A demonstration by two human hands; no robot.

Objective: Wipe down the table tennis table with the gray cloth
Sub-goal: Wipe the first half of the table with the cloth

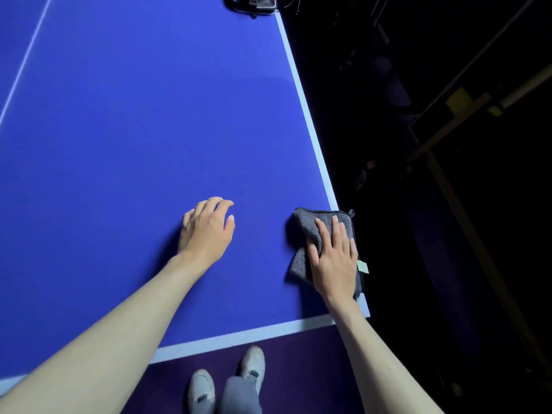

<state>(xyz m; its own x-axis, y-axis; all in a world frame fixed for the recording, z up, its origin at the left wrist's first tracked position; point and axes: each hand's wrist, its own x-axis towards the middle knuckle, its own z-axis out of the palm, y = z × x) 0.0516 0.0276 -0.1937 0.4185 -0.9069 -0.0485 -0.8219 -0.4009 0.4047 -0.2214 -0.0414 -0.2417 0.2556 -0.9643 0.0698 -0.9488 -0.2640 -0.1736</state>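
I am standing at the near right corner of the table tennis table (134,130), facing along its blue top.

1. Right hand (333,258): I am pressing it flat on the gray cloth (304,227). My fingers are lying straight and close together, pointing toward the far end, with the thumb spread out to the left over the cloth. They are not curled around the fabric.

2. Gray cloth: it is lying bunched and folded on the table top at the near right corner, against the white right edge line (301,94). Its right side is reaching over the right edge of the table. A small pale tag (363,266) is showing at that side, just beside my right hand.

3. Left hand (206,231): I am resting it on the bare blue surface, well to the left of the cloth and apart from it. The fingers are loosely curled, with the tips touching the table, and are holding nothing.

4. A dark object (251,6) is sitting at the far right edge of the table; its details cannot be told.

5. My pale shoes (227,380) are showing on the floor below the near edge line (239,336).
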